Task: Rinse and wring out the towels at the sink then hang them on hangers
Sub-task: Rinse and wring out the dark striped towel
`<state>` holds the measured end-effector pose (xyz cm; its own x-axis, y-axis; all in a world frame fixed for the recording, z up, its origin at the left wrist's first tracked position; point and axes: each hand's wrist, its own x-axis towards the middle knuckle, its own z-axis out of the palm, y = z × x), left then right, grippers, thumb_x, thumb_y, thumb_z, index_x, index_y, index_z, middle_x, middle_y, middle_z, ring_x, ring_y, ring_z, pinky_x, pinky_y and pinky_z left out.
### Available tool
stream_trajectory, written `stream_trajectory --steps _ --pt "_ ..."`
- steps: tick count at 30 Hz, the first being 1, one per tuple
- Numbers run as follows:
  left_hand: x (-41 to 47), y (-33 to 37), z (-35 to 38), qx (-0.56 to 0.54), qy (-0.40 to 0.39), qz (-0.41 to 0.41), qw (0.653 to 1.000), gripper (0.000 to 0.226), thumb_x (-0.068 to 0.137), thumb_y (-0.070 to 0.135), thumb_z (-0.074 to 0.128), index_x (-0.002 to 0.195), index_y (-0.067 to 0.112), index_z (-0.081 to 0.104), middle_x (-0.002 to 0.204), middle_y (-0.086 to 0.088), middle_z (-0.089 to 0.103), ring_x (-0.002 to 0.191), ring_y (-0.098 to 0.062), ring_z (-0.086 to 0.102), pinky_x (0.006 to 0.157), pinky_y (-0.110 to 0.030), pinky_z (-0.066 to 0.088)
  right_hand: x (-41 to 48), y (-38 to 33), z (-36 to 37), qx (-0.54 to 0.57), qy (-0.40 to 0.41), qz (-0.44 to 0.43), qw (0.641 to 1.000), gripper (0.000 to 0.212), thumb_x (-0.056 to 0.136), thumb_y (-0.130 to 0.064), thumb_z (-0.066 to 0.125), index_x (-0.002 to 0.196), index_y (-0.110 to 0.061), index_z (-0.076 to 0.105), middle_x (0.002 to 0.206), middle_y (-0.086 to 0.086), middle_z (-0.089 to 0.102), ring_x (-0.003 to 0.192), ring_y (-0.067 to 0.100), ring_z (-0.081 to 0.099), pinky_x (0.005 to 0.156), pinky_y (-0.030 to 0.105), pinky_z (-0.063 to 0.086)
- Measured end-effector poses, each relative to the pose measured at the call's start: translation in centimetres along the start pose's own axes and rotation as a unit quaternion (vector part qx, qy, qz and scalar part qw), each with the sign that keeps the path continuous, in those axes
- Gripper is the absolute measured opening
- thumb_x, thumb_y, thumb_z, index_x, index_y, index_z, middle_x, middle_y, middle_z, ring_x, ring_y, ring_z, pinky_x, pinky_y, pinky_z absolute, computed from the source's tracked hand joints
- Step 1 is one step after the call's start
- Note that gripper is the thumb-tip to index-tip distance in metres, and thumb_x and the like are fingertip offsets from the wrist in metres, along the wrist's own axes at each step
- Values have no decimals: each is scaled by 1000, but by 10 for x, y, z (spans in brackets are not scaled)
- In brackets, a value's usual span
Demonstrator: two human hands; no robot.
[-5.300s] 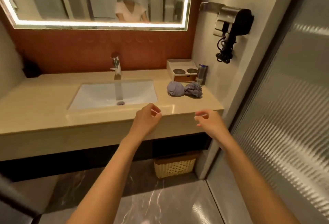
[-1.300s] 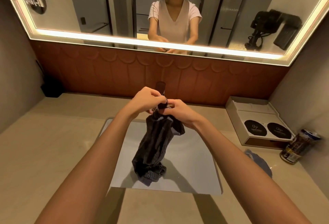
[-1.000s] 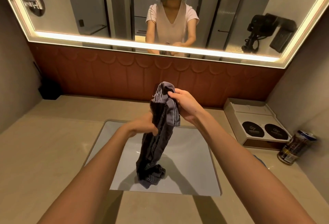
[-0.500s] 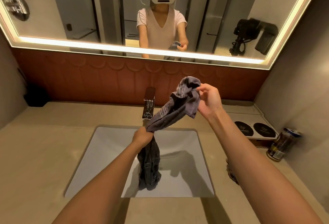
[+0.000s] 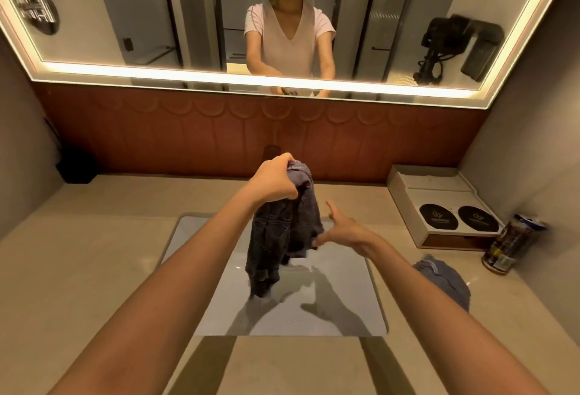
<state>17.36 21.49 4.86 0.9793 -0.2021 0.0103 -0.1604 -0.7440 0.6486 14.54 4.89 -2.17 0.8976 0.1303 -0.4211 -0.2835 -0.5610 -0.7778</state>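
The left hand (image 5: pixel 276 182) is closed in a fist around the top of a dark grey towel (image 5: pixel 281 234), gripping it by a bunched upper edge, so that nearly all the cloth hangs below the fist in a loose, creased column over the sink (image 5: pixel 351 316). The towel's lowest fold dangles above the pale basin floor; whether it touches the basin cannot be told. The right hand (image 5: pixel 343 230) is spread wide, fingers apart, holding nothing, with its fingertips just beside the towel's right edge, perhaps brushing it. Both forearms reach in from the bottom corners and cast dark shadows across the basin. A second towel (image 5: pixel 445 281), bluish grey, lies crumpled on the beige countertop (image 5: pixel 78 269) to the right of the sink, partly hidden behind the right forearm. Further right, near the wall, stands a dark drink can (image 5: pixel 510 244), and just behind it sits a white tray (image 5: pixel 439 203) holding two round black coasters. The faucet (image 5: pixel 271 151) is mostly hidden behind the left hand, only its dark top showing. Above the reddish-brown backsplash a lit mirror (image 5: pixel 125 18) reflects the person in a pale top and a wall-mounted hair dryer (image 5: pixel 445 40)
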Motion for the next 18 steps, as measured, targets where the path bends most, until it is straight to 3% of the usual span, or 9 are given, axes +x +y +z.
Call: stream_trajectory --steps 3,6,8,10,13,15,18 --pt "-4 12 0 25 55 37 997 45 73 6 63 117 9 55 114 -13 61 102 -28 56 72 -25 41 5 -5 24 47 -27 -105 993 120 71 -6 78 149 -24 -11 157 -4 4 142 14 12 99 20 26" --pt "-4 22 -9 65 47 27 996 42 76 8 63 115 4 49 117 -15 57 106 -30 54 75 -29 44 12 -10 48 127 -11 -127 984 126 70 -8 80 147 -23 -18 150 -5 18 136 8 21 104 26 28" --pt "-5 28 -16 124 19 22 992 34 79 8 60 107 3 43 117 -17 49 105 -32 52 73 -31 42 18 -13 63 162 22 -143 976 136 62 -16 87 147 -23 -20 149 -3 26 138 14 26 113 40 27" --pt "-7 30 -22 196 6 20 980 25 83 6 56 104 2 42 119 -18 40 98 -34 50 73 -34 41 24 -13 72 149 52 -149 976 145 45 -39 91 147 -29 -12 151 -1 26 139 20 29 112 50 29" --pt "-9 26 -24 323 5 47 945 23 85 -1 51 108 -2 49 120 -19 36 99 -38 49 81 -39 41 30 -11 71 36 55 -130 989 123 42 -60 84 143 -33 20 140 -2 32 134 19 28 110 49 31" --pt "-10 22 -20 384 4 109 917 25 84 -5 49 109 0 50 120 -19 39 106 -37 45 85 -38 39 31 -7 72 10 35 -126 991 101 57 -51 84 139 -29 29 130 -3 29 126 16 25 110 41 29" --pt "-7 9 -11 370 56 191 907 35 81 -8 50 115 0 46 134 -23 35 117 -36 42 95 -39 39 36 -3 76 74 40 -142 986 106 53 -43 88 139 -23 28 136 -2 38 128 16 38 107 40 37"
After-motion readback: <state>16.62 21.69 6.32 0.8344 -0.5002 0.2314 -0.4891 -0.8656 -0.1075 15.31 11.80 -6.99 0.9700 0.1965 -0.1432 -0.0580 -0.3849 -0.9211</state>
